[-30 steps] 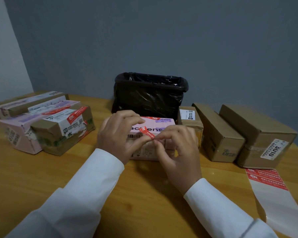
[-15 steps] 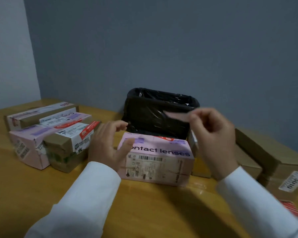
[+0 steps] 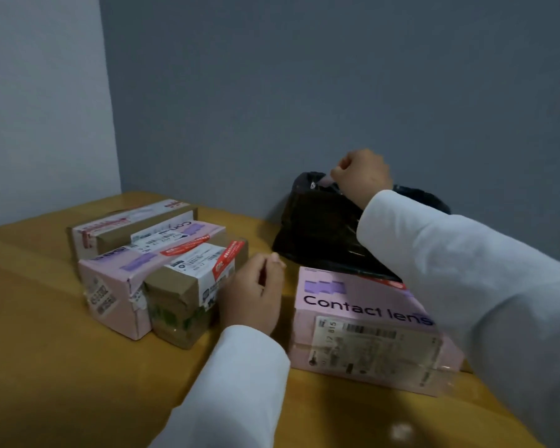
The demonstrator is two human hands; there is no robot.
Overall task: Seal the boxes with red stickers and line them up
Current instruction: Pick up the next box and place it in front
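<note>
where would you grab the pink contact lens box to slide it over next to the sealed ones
Grip the pink contact lens box across its short left end, coming from the left with the left hand. That end is bare and faces the sealed boxes; the right sleeve covers its right side.

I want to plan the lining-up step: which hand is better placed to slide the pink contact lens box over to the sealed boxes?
Left, probably. The left hand hangs free between the contact lens box and the sealed boxes; the right hand is up over the black bin, pinching a pale strip.
</note>
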